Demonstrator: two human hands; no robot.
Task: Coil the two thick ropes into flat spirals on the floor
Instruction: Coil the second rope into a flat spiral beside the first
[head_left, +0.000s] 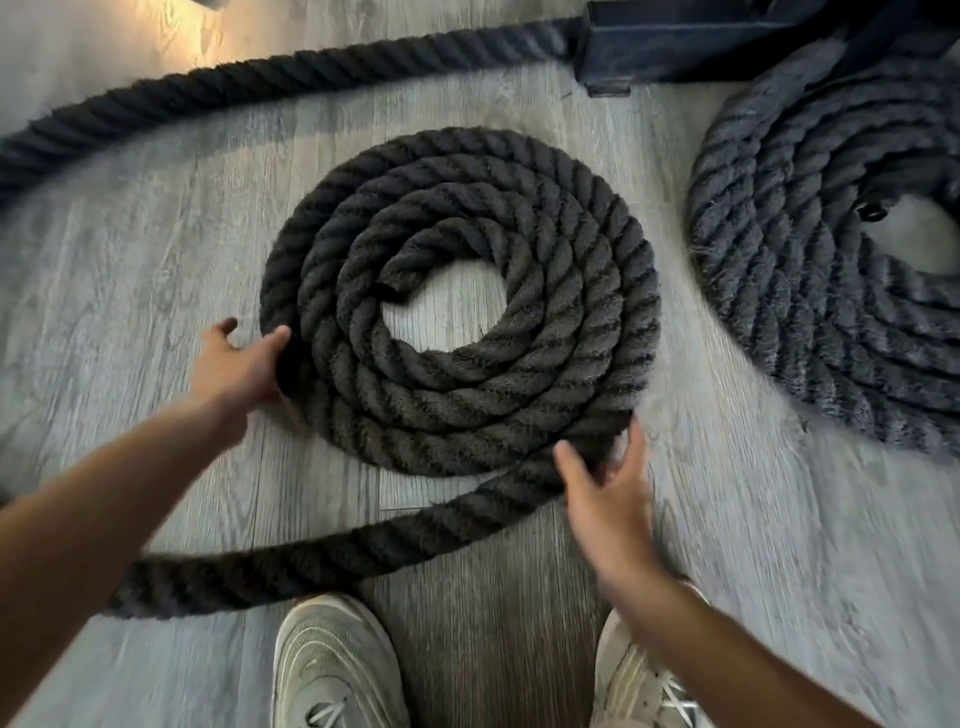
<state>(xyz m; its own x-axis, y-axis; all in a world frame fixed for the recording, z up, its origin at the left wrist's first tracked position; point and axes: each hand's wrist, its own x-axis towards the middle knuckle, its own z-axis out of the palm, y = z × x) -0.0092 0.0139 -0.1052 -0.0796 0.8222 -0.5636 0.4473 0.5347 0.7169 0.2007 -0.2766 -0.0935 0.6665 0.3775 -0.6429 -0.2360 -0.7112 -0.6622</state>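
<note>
A thick dark rope lies in a flat spiral (519, 395) of several turns on the grey wood floor, its cut end at the centre hole. Its loose tail (322, 551) runs from the spiral's lower right edge down to the left, passing under my left forearm. My left hand (239, 369) presses flat against the spiral's left outer edge, fingers spread. My right hand (608, 493) rests on the tail where it leaves the spiral, fingers apart and blurred. A second dark rope sits coiled in a spiral (831, 291) at the right.
Another stretch of rope (249, 88) curves across the floor at the top left toward a dark metal base (701, 41) at the top. My two pale sneakers (332, 665) stand at the bottom edge, close to the tail.
</note>
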